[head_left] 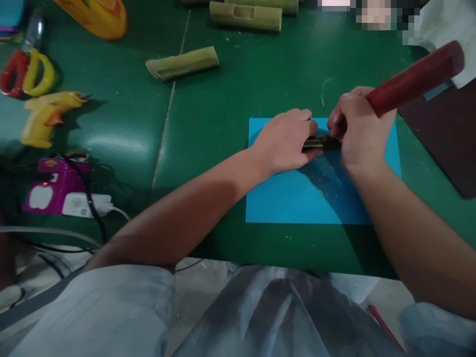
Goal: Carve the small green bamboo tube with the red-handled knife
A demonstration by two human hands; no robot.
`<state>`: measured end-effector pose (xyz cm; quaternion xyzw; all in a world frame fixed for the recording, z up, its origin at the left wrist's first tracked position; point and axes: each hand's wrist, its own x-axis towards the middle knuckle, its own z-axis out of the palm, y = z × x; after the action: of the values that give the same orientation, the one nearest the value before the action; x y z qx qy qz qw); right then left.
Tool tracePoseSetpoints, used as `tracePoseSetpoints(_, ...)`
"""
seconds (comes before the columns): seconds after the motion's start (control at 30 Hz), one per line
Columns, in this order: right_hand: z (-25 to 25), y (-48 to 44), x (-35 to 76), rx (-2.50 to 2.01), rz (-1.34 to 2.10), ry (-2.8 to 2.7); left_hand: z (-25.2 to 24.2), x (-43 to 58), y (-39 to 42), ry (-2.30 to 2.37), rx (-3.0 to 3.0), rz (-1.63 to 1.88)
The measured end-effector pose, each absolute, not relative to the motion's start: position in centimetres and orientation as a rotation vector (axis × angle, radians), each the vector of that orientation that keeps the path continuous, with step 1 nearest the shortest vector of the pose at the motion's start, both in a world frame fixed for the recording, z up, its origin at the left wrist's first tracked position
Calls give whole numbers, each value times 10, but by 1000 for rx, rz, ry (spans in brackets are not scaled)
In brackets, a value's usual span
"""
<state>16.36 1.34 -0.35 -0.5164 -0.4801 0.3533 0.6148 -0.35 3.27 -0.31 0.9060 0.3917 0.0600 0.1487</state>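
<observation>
My left hand [286, 141] is closed over a thin dark bamboo strip [322, 144] and presses it down on a blue sheet [297, 198] on the green table. My right hand [359, 131] is wrapped round a tool with a thick red wooden handle [416, 77] that sticks up to the right. The tool's working end meets the strip between my two hands and is hidden by my fingers. Fine shavings lie on the blue sheet below the strip.
Cut bamboo sections [182, 63] [245, 16] lie at the back. A yellow glue gun [46, 116], red and yellow scissors [26, 74] and a purple device [55, 186] with cables sit on the left. A dark board [446, 134] lies at the right.
</observation>
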Motion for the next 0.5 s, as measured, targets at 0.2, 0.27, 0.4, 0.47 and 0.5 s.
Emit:
tracePoseSetpoints(0.2,-4,12,166,-1197,862,-1127,11,2,28,1180,2600,30)
tracePoseSetpoints(0.27,-8,13,165,-1154,860,-1113,12,3,28,1191,2597,5)
tracePoseSetpoints(0.4,-13,16,166,-1161,847,-1111,2,0,30,1171,2592,120)
tracePoseSetpoints(0.47,-15,17,167,-1200,848,-1130,-5,-3,31,1148,2591,187)
tracePoseSetpoints(0.5,-16,17,168,-1218,844,-1145,-8,-4,32,1139,2592,207)
